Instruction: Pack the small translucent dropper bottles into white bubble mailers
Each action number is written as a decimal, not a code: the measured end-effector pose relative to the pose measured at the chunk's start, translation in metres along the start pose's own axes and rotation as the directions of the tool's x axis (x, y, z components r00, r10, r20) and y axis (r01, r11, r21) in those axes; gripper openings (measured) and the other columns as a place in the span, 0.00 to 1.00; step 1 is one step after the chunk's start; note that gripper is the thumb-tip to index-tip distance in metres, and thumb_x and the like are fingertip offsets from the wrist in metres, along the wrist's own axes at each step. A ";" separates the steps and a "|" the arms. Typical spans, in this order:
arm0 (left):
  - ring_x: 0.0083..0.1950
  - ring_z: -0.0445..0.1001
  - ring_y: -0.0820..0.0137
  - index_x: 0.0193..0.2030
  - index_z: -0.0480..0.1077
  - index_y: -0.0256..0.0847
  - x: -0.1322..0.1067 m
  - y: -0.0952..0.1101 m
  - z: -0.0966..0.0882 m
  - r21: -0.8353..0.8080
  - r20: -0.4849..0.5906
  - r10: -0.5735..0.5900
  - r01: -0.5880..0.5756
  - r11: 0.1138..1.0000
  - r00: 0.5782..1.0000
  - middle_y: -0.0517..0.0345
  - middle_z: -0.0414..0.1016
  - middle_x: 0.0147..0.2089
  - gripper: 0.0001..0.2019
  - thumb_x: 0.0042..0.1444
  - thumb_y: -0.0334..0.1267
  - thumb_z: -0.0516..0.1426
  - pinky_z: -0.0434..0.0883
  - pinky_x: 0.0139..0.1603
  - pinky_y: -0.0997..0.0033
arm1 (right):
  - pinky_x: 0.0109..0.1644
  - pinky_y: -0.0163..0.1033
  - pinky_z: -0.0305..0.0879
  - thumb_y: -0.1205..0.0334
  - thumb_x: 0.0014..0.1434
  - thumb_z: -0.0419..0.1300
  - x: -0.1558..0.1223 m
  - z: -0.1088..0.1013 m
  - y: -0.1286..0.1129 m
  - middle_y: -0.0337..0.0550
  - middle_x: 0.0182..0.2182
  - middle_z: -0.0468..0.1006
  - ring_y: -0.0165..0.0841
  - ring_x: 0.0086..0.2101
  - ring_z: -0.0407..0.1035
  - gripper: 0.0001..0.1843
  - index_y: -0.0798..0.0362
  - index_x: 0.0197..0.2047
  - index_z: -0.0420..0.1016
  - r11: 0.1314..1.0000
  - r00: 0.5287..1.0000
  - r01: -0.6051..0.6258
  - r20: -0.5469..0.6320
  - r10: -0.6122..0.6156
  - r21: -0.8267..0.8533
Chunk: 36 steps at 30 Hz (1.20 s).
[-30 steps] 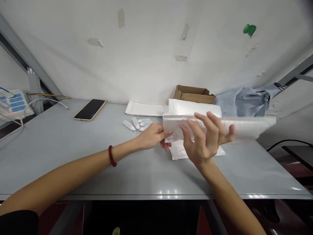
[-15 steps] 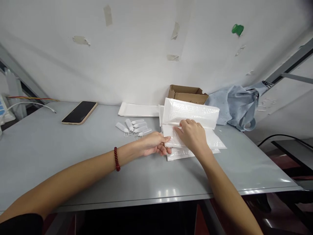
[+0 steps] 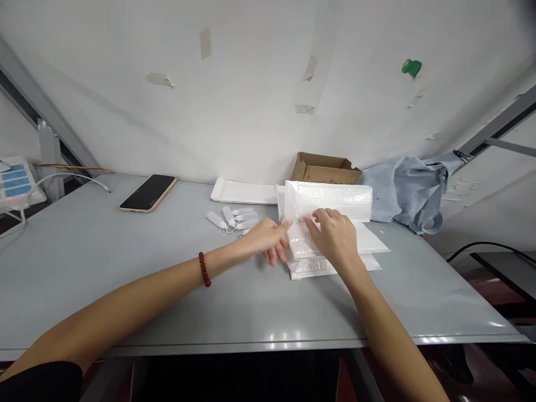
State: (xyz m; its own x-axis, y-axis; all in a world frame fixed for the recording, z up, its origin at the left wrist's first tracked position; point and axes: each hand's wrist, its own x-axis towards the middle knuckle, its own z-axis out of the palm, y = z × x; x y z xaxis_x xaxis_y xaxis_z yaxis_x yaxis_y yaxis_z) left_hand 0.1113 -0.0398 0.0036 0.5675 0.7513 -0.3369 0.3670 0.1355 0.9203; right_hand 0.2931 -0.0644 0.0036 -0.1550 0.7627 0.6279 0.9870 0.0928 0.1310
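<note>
White padded bubble mailers (image 3: 305, 267) lie in a loose stack in front of me, the upper one (image 3: 330, 200) with its shiny panel raised toward the back. My right hand (image 3: 335, 234) rests over the middle of the stack, thumb and fingers curled on a mailer at the fold. At the stack's left edge is my left hand (image 3: 268, 240), slightly blurred, thumb stretched toward the mailer's corner and fingers spread apart below it. Left of that hand lie several small translucent plastic bottles (image 3: 216, 220) with thin loops, partly covered by the hand.
A flat white mailer (image 3: 249, 192) lies against the wall. Behind the stack stands an open cardboard box (image 3: 326, 167), with a light blue cloth bag (image 3: 402, 190) beside it. A phone (image 3: 148, 193) lies on the left of the grey table (image 3: 188, 312), near a white cable and power strip (image 3: 19, 181).
My left hand has loosened from the mailer's left edge, its thumb moving up and its fingers spreading. My right hand stays on the mailer. The view has shifted slightly.
</note>
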 end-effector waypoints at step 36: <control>0.46 0.72 0.61 0.41 0.75 0.39 0.050 -0.036 -0.137 0.959 -0.245 0.540 0.119 0.256 0.805 0.47 0.78 0.41 0.15 0.53 0.27 0.49 0.65 0.43 0.67 | 0.27 0.34 0.55 0.63 0.61 0.55 -0.005 -0.014 -0.026 0.37 0.18 0.71 0.27 0.21 0.63 0.13 0.53 0.24 0.68 0.959 0.944 0.164 -0.318 -0.085 0.230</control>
State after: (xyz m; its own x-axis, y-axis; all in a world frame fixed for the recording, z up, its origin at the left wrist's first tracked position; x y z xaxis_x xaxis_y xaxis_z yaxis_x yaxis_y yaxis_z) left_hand 0.0251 0.0812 -0.0186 0.4749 0.8363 0.2741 0.8689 -0.4950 0.0049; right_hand 0.2673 -0.0790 0.0077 -0.2436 0.5091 0.8255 0.9311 0.3611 0.0520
